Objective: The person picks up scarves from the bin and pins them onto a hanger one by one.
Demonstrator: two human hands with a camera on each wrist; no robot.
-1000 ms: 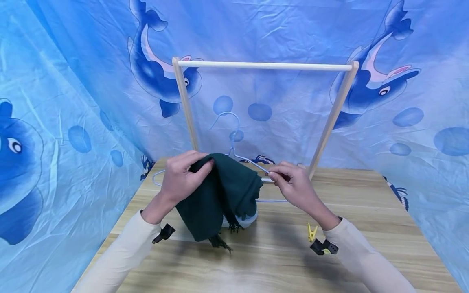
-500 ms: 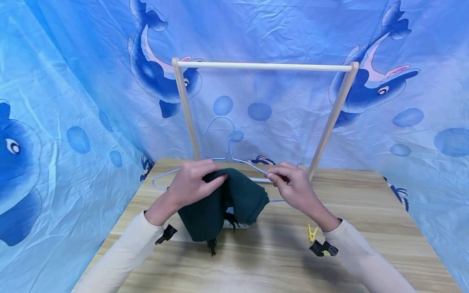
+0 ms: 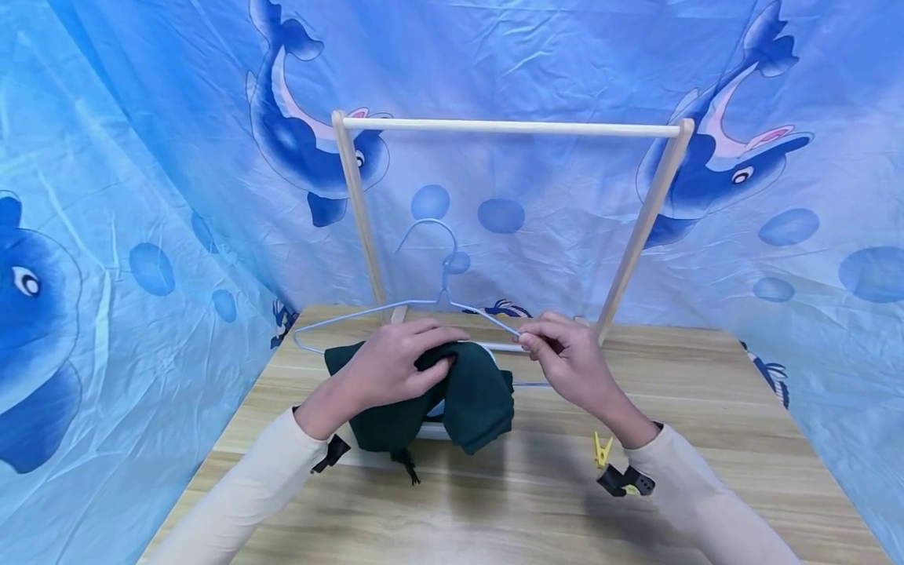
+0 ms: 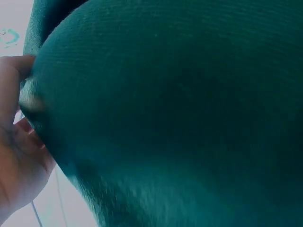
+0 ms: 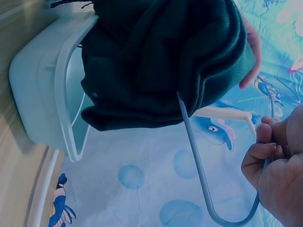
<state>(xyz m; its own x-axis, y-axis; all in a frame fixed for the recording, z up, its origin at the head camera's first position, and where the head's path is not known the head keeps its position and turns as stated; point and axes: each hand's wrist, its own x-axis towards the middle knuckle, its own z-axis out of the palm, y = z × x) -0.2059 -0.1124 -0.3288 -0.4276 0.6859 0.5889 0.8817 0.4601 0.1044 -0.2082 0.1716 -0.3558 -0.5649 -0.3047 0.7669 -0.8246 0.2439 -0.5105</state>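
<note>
A dark green scarf (image 3: pixel 480 400) with fringed ends hangs in folds from my left hand (image 3: pixel 399 365), which grips its upper edge between thumb and fingers. Most of the left wrist view is filled by the scarf's cloth (image 4: pixel 180 104). With thumb and fingertips, my right hand (image 3: pixel 565 349) pinches the right shoulder of a light blue wire hanger. The hanger stands upright, hook at the top. In the right wrist view, the hanger's lower bar (image 5: pixel 194 153) runs in among the scarf's folds, where the rest of it is hidden.
Behind and below the scarf, a white plastic tub (image 5: pixel 38 90) stands on the wooden table (image 3: pixel 706 424). A wooden rack with a white rail (image 3: pixel 512 126) rises at the back. Near the right wrist is a yellow clothespin (image 3: pixel 602 450). Dolphin-printed sheets surround the table.
My left hand has moved right and slightly down with the scarf, uncovering the hanger's left shoulder. The scarf's lower end has risen. My right hand keeps its pinch on the hanger.
</note>
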